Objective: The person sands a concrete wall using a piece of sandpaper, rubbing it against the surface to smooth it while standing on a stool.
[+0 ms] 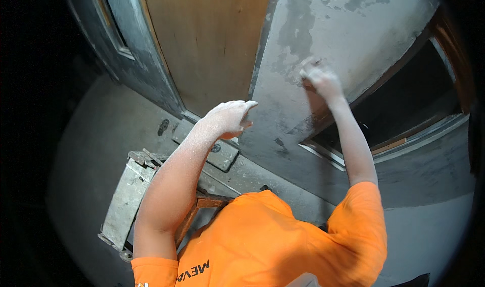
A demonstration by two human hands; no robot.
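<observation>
My left hand (233, 117), coated in white dust, hangs in the air in front of the edge between the wooden door panel (210, 41) and the wall. Its thumb is apart from the fingers and nothing shows between them. Against the grey plastered wall (280, 78) is my right hand (322, 77), blurred, its fingers bent toward the surface. Whether it holds something cannot be made out. Around it the plaster is patchy, with darker grey areas (297, 25) above and scuffed marks below. Pale dust also covers my right forearm.
To the right, a dark window opening (401, 94) with a brown frame (447, 60) is set into the wall. A worn, plaster-spattered bench or step (125, 203) stands at my left. Behind my left forearm lies a flat block (221, 154) on the dusty floor (94, 135).
</observation>
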